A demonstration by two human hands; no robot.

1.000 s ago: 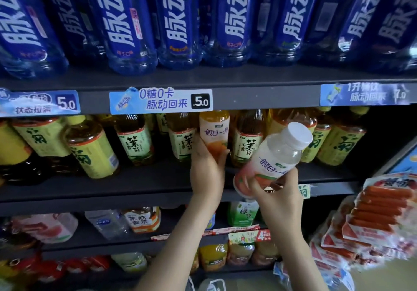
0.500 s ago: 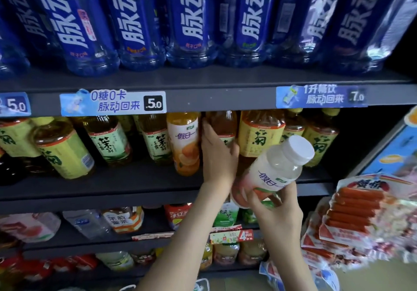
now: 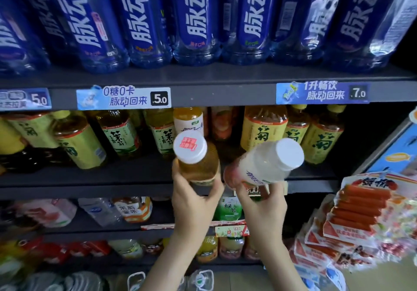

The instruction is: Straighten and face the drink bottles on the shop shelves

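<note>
Centre frame, left hand (image 3: 194, 202) has fingers (image 3: 215, 192) curled round tea bottle (image 3: 198, 166); right hand (image 3: 261, 209) clamps tilted white bottle (image 3: 264, 164) beside it, both before middle shelf (image 3: 90, 178). Full, smooth, stiff plastic: likely hefty; grip mid-body.

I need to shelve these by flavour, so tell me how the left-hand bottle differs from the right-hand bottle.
The left bottle holds clear amber drink; the right bottle, milky white. The left bottle's cap bears a red stamp; the right bottle's cap is plain. The left bottle tips toward the camera; the right bottle leans up to the right. Both have white caps and are gripped low.
</note>
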